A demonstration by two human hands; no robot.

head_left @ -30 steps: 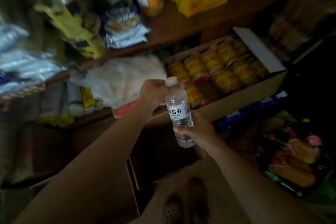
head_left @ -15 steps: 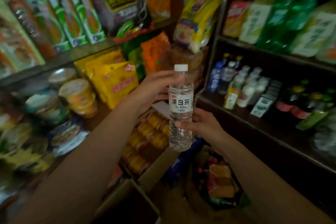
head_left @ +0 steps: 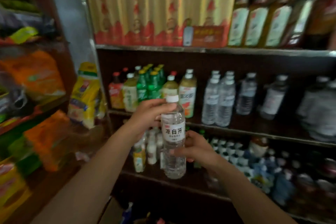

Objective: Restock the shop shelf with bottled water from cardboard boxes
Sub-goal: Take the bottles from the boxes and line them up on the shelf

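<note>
Head view, only cam I've got: water bottle (head_left: 173,138) is upright at frame centre, held in the air in front of the shelf unit, w/ white cap on top and a white label w/ dark characters facing me. Left hand (head_left: 147,114) wraps the bottle's shoulder just below the cap, fingers curled round the neck area. Right hand (head_left: 195,148) grips the lower body from the right side, fingers curled onto the clear plastic below the label. So both hands are closed on the same bottle, neither slack.

Behind it, middle shelf (head_left: 236,127) carries a row of clear water bottles (head_left: 218,100) standing right of centre, w/ green soda bottles (head_left: 147,85) and pale tea bottles (head_left: 187,92) to their left. The held bottle is apart from all of these, nearer to me. Lower shelf holds small white-capped bottles (head_left: 151,149), partly hidden by the held one. Top shelf has tall yellow-and-red boxes (head_left: 154,9) and oil bottles (head_left: 254,20) at right. Left side: orange and yellow snack bags (head_left: 85,94), heavily blurred, can't read them.
</note>
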